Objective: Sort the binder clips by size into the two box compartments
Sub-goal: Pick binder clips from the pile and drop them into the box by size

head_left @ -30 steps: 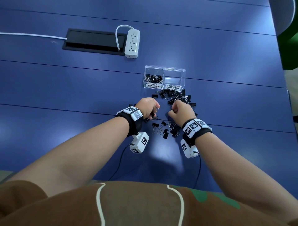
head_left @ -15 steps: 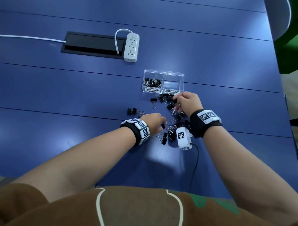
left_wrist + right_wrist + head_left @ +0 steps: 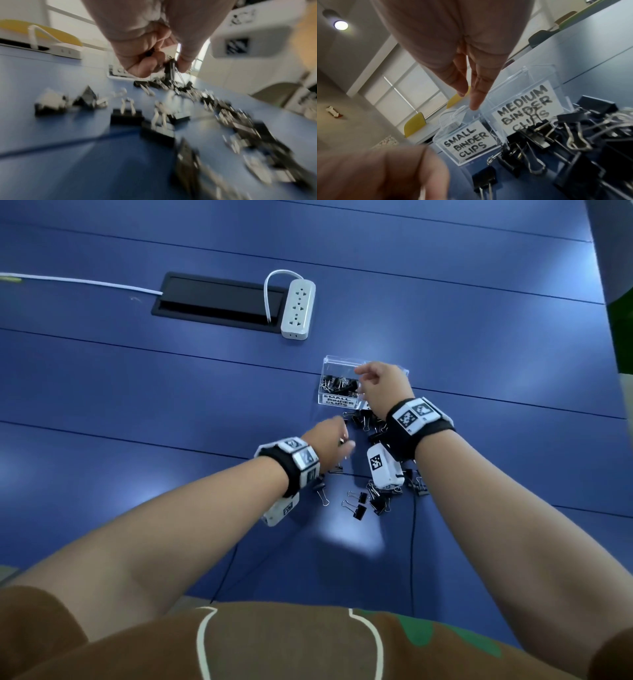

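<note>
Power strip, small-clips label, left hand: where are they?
Power strip [image 3: 298,309], head view, top face.
Small-clips label [image 3: 467,144], right wrist view, lettering.
Left hand [image 3: 329,441], head view, back of hand.

Left compartment label [image 3: 466,143] of the clear box [image 3: 537,73]: "SMALL BINDER CLIPS". Right compartment label [image 3: 526,106]: "MEDIUM BINDER CLIPS".

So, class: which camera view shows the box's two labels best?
The right wrist view: both labels on the box read clearly. In the head view the right hand covers the medium one; the left wrist view shows a blurred sliver.
</note>
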`<state>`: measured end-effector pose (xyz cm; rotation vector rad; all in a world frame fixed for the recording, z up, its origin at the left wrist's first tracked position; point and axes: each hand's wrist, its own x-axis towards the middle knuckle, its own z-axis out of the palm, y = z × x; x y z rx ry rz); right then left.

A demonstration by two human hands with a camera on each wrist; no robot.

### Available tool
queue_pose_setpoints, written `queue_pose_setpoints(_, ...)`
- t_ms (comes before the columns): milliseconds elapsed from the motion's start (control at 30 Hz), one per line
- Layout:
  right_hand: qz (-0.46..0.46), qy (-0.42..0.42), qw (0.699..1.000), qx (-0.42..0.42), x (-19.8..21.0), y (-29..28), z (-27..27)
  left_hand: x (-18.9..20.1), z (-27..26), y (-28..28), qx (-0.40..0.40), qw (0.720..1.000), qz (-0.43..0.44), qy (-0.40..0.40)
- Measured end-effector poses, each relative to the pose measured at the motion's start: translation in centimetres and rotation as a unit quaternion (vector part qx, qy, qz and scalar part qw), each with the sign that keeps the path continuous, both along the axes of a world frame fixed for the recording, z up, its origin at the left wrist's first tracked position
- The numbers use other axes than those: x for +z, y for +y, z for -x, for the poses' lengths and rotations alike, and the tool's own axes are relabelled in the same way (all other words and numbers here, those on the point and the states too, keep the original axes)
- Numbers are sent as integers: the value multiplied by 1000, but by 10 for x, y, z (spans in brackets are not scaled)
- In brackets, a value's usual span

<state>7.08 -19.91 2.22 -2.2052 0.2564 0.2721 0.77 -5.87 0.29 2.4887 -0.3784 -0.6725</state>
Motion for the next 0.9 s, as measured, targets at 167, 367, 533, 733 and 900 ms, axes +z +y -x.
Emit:
queue_pose_setpoints(167, -12, -13, 997, -72, -2, -31, 43, 23, -54, -1, 136, 989, 52, -31)
queue_pose_setpoints(367, 34, 55, 997, -40, -18, -49, 111, 31, -97, -12, 151, 986, 19, -63)
queue_pose_setpoints(533, 113, 79, 989, 51, -29, -45, 138, 29, -97, -14, 61, 994, -48, -82)
queue_pose_setpoints(733, 123, 69, 987, 80, -28, -41, 135, 23, -58, -4, 41, 993, -22, -112)
queue_pose_setpoints(900, 134, -15, 989, 63, -23, -30, 101, -7, -17, 4, 6, 995, -82, -56)
